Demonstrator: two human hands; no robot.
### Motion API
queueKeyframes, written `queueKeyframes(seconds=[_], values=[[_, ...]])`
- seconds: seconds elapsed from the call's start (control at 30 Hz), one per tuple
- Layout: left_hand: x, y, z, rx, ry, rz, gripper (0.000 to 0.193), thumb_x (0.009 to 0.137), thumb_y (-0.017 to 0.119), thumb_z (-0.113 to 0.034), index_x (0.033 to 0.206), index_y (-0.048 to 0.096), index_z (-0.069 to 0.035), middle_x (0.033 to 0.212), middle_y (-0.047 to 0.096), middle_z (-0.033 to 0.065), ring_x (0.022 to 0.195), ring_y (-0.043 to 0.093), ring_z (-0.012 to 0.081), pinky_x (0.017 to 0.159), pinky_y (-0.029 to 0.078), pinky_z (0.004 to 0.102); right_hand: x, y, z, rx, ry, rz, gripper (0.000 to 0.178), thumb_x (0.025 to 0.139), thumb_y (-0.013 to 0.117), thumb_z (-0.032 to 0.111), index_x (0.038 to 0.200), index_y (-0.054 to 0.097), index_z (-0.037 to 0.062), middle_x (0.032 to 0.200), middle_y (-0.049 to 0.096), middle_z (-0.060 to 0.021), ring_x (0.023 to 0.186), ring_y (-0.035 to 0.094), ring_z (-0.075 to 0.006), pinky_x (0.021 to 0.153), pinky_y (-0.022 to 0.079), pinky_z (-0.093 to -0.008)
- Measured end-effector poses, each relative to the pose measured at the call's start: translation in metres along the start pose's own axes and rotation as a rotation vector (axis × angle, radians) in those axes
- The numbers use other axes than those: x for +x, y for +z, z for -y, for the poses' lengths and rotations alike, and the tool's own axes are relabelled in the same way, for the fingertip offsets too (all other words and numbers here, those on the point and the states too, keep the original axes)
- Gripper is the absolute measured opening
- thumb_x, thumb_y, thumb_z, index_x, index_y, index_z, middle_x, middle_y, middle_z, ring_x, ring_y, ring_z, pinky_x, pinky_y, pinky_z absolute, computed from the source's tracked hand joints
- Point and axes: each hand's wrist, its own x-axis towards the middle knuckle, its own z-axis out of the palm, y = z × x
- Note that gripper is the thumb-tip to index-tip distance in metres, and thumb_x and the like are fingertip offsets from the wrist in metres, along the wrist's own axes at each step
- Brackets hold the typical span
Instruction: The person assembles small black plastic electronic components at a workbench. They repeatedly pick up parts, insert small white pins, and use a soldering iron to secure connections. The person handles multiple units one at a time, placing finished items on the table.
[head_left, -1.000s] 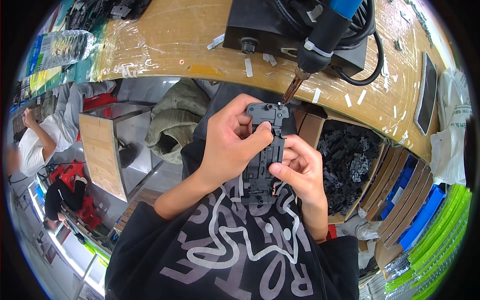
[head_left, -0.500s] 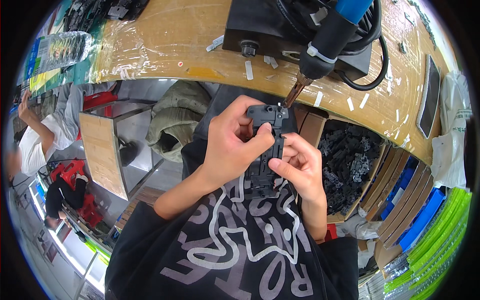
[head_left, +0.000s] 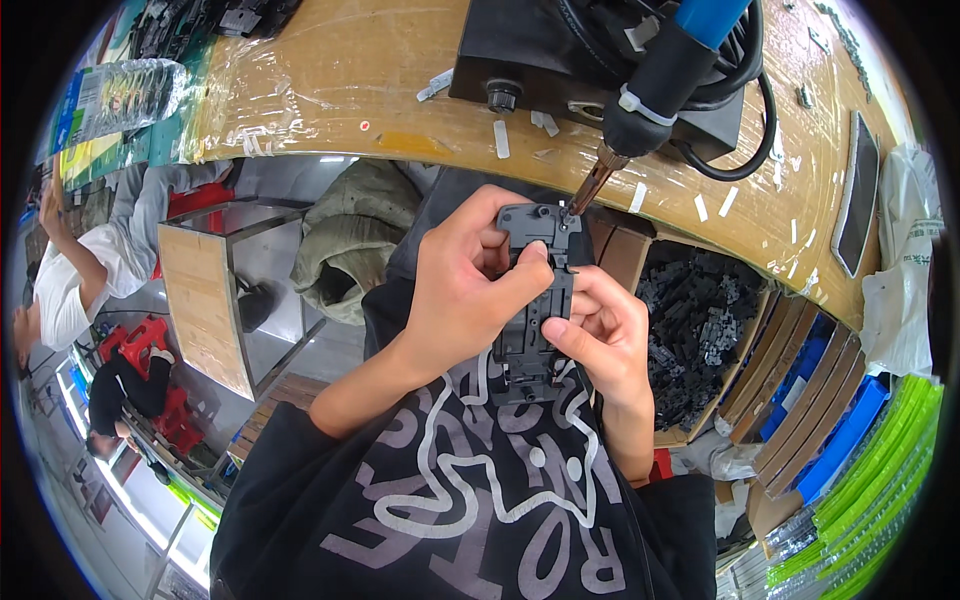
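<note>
While both forearms come up from the lower side, the nearest thing is a black cloth shirt (head_left: 450, 500), which bears large grey printed letters and a pale looping line over them. Above it, before the chest, is a long flat part of black moulded plastic (head_left: 538, 318), its upper end close to the table edge. The left hand (head_left: 465, 285) grasps this part from the left, the thumb lying on its face and the fingers bent behind. The right hand (head_left: 600, 335) grasps its right edge, the thumb also on the face and the fingers curled. At the upper right corner stands the copper-coloured metal tip (head_left: 598, 180) of a blue-and-black handled tool (head_left: 665, 75) with a white cable tie; whether it touches the part, I cannot tell.

To the right, an open brown cardboard box (head_left: 622, 258) contains many black plastic pieces (head_left: 700, 330). On the film-covered brown table (head_left: 330, 100), white paper slips (head_left: 502, 139) lie near a black box-shaped device (head_left: 530, 60) with a round knob. A clear plastic bottle (head_left: 140, 95) wears a blue label, too small to read. At the right, a white plastic bag (head_left: 895, 310) shows small greenish print, also unclear. Farther away, at left, is a person in a white top (head_left: 70, 300).
</note>
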Motion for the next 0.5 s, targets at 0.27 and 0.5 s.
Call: queueKeyframes(seconds=[0.27,0.5], values=[[0.0008,0.0027,-0.0039,-0.029,-0.005,-0.011,0.019,0.072,0.054,0.000,0.090,0.048,0.001,0.063,0.053,-0.0014,0.052,0.043,-0.0012,0.046,0.035,0.0140,0.0010,-0.0016,0.0021,-0.009,0.012,-0.002,0.028,0.075,0.054,-0.004,0.102,0.046,-0.0060,0.076,0.058,-0.0079,0.053,0.052,-0.0072,0.043,0.044,-0.0186],[0.0012,0.0017,-0.0034,-0.027,-0.009,-0.013,0.017,0.072,0.054,0.000,0.089,0.048,0.001,0.063,0.053,-0.0011,0.052,0.043,-0.0011,0.046,0.035,0.0141,0.0015,0.0002,-0.0001,0.012,-0.002,-0.010,0.028,0.076,0.054,-0.004,0.102,0.046,-0.0062,0.077,0.058,-0.0081,0.054,0.052,-0.0072,0.044,0.044,-0.0186]])
